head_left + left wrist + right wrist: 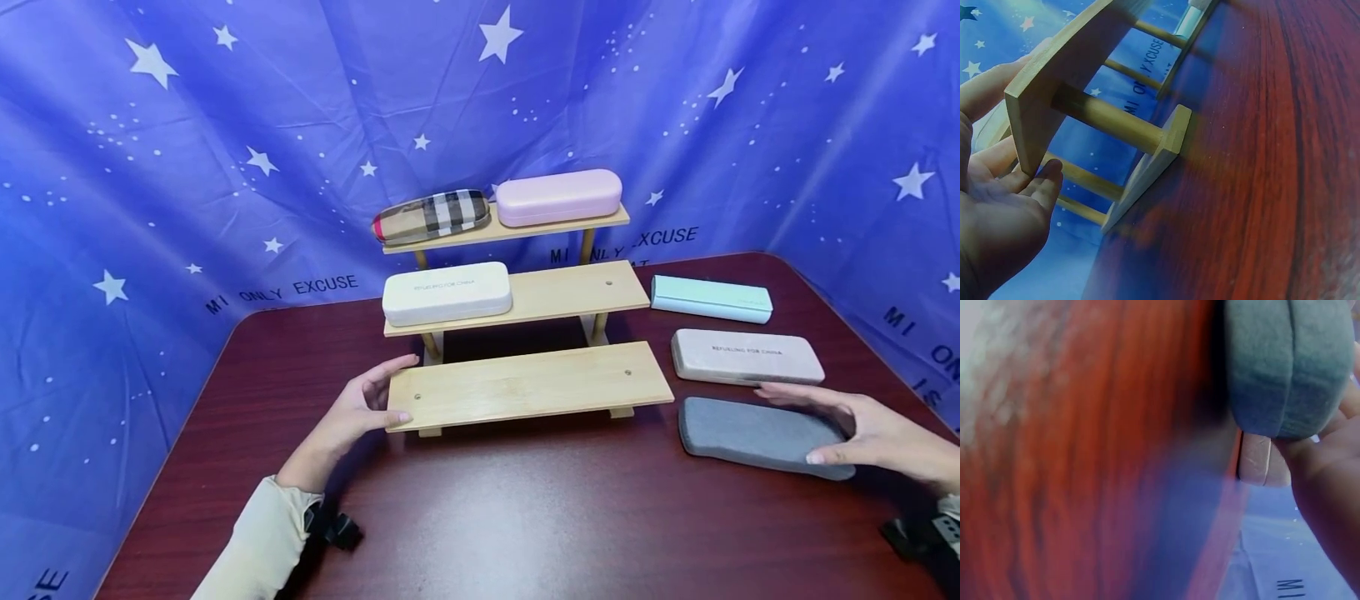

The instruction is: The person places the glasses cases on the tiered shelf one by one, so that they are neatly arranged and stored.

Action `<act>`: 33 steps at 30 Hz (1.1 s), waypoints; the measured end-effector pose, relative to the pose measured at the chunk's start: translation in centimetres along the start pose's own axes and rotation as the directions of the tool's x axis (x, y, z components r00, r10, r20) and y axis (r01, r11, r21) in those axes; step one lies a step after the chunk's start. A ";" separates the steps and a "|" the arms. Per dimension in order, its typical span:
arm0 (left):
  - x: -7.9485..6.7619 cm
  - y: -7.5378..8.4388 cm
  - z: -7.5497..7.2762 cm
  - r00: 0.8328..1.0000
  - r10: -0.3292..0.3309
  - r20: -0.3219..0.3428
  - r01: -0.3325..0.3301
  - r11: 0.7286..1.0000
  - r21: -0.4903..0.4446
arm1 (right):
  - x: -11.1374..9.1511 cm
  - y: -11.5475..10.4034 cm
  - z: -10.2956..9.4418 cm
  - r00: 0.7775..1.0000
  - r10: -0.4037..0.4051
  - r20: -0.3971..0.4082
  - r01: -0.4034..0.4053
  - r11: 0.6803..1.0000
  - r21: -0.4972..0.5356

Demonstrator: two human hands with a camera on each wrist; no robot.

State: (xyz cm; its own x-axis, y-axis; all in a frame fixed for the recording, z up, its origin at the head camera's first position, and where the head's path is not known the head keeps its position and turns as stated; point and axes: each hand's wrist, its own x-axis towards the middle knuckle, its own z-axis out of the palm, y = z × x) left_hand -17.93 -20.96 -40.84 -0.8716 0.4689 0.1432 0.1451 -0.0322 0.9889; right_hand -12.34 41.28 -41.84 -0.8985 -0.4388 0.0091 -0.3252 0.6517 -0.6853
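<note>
Gray glasses case (750, 433) at 4 o'clock from wooden stand (566, 292), long axis roughly 9-to-3. Right hand (881, 432) nearer, straddling its 3 o'clock end; whether clenched, cannot tell. Left hand (348, 417) grasps bottom shelf (528, 387).

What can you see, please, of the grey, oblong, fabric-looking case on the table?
The grey, oblong, fabric-looking case is plain and matte with rounded corners; the right wrist view shows a seam along its side, and it looks closed. It lies broad face up on the dark red-brown, wood-grained table, right of the pale wooden tiered stand and nearer the viewer than the pale beige, oblong, lettered case. The person's right hand spans its right end; how firmly it holds is unclear.
</note>
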 end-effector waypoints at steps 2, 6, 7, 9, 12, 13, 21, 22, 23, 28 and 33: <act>0.0 -0.1 -0.1 1.000 0.010 0.013 -0.010 1.000 -0.009 | 0.0 0.1 0.0 1.000 0.025 0.020 -0.025 1.000 -0.001; 0.0 -0.1 -0.1 1.000 0.013 0.018 -0.012 1.000 -0.015 | -0.1 0.3 0.0 0.997 0.055 0.062 -0.055 0.998 0.004; 0.0 0.0 -0.1 1.000 0.009 0.015 -0.008 1.000 -0.017 | -0.1 0.3 0.0 0.996 0.054 0.071 -0.055 0.998 0.009; -0.1 0.0 -0.1 1.000 0.004 0.012 -0.004 1.000 -0.016 | -0.2 0.2 -0.1 0.995 0.056 0.087 -0.057 0.998 0.014; -0.1 -0.1 -0.2 1.000 0.004 0.015 -0.004 1.000 -0.020 | -0.2 0.2 -0.2 0.990 0.064 0.129 -0.072 0.996 0.061; -0.1 -0.1 -0.2 1.000 0.002 0.015 -0.002 1.000 -0.021 | -0.2 0.2 -0.2 0.988 0.065 0.138 -0.075 0.995 0.067; -0.1 -0.5 -0.4 0.999 0.015 0.037 -0.014 0.999 -0.037 | -0.1 0.9 -0.3 0.975 0.108 0.196 -0.128 0.988 0.089; -0.1 -0.6 -0.4 0.999 0.017 0.040 -0.015 0.999 -0.038 | -0.1 1.0 -0.3 0.973 0.109 0.201 -0.131 0.987 0.097; -0.1 -0.7 -0.4 0.999 0.019 0.041 -0.018 0.999 -0.038 | -0.1 1.1 -0.3 0.974 0.108 0.200 -0.130 0.987 0.099; -0.1 -0.8 -0.4 0.999 0.025 0.037 -0.024 0.999 -0.041 | -0.1 1.2 -0.4 0.978 0.095 0.184 -0.115 0.988 0.102; -0.1 -0.6 -0.3 0.999 0.027 0.037 -0.025 0.998 -0.051 | -0.1 1.1 -0.4 0.986 0.069 0.151 -0.079 0.995 0.062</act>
State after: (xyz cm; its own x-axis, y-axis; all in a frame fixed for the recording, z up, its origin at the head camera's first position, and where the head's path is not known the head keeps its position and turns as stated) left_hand -18.07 -21.30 -41.49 -0.8493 0.5005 0.1681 0.1428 -0.0887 0.9858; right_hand -12.69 42.31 -42.34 -0.8640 -0.4812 -0.1479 -0.2342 0.6443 -0.7280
